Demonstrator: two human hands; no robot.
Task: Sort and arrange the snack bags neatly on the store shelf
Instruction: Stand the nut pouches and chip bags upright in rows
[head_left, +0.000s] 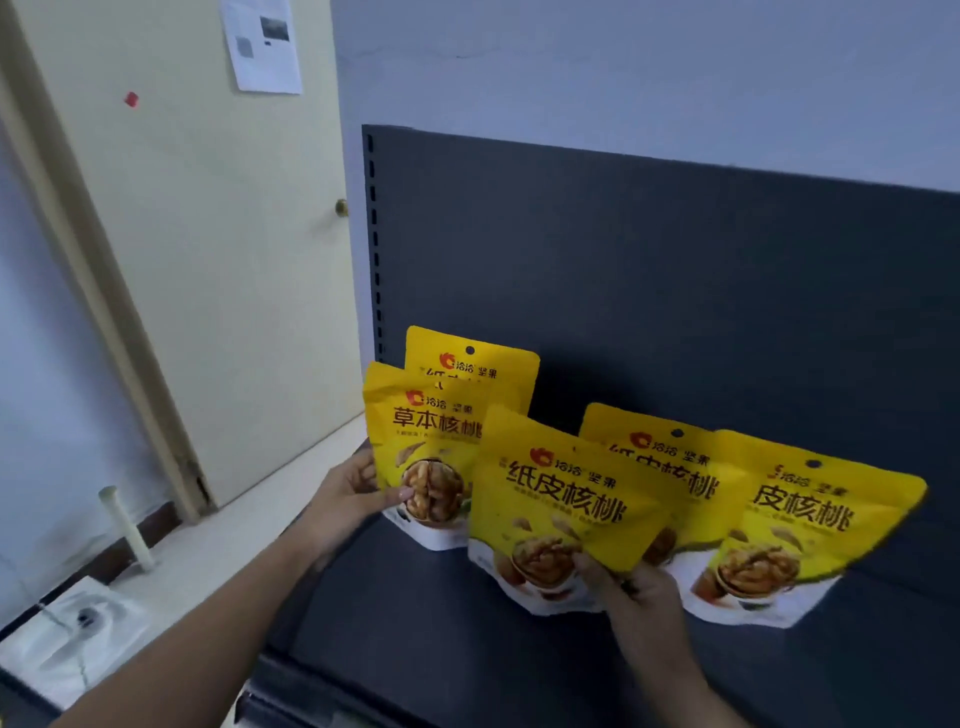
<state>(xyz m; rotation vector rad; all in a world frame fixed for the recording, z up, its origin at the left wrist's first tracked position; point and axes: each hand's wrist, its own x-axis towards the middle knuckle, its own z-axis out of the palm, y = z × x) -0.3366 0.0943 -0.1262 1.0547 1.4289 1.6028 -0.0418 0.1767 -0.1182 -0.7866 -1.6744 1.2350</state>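
Bags (810, 519) stand on the shelf (405, 623) against its back; left grip (348, 499) clasps the left bag (431, 441) by its side, right grip (644, 597) pinches the middle bag (561, 493) low down; the pouches look light, soft and slick, best held at sealed edges.

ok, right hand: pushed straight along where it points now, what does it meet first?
The right hand has its grip on the middle bag, so that bag comes first. Beyond it, the line runs up-left toward the left front bag, probably; depth is unclear.
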